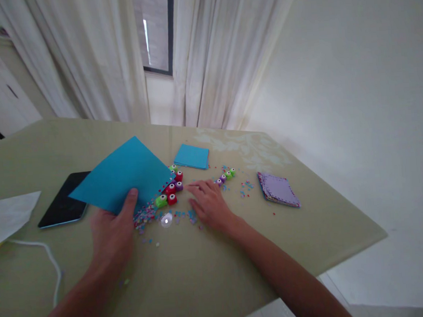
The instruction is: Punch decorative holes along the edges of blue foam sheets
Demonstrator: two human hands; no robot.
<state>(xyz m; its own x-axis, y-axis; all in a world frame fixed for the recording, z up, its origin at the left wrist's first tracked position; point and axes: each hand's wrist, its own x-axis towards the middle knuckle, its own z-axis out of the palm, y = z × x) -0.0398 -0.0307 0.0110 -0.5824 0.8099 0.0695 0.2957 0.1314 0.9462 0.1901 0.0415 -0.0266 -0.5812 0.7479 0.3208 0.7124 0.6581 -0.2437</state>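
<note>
Blue paper makes the sheet (122,177) that the left hand (115,225) holds above the surface (191,285). In the head view, the grip of this hand is narrow: the thumb presses on the upper face near the close edge, and the other fingers are mostly hidden below. The sheet is tilted, and its long axis seems to run from near left to far right. One corner points away toward the curtains (92,56), another points to the right, at a group of red, purple and green eye-topped pieces (172,199).

The right hand (209,204) is just beside this group, on its right side. Its fingers are slightly bent, with a gap between thumb and index finger, and the index finger points left to a purple piece; whether they touch, I cannot tell. Small coloured confetti (146,215) lies around the pieces, near a round whitish object (166,220).

Beyond the group is a small blue stack (192,156). A short row of similar pieces (228,175) runs obliquely behind the right hand, and a purple-topped stack (279,190) lies farther right. Left of the sheet, partly covered by it, lies a dark tablet (60,203).
</note>
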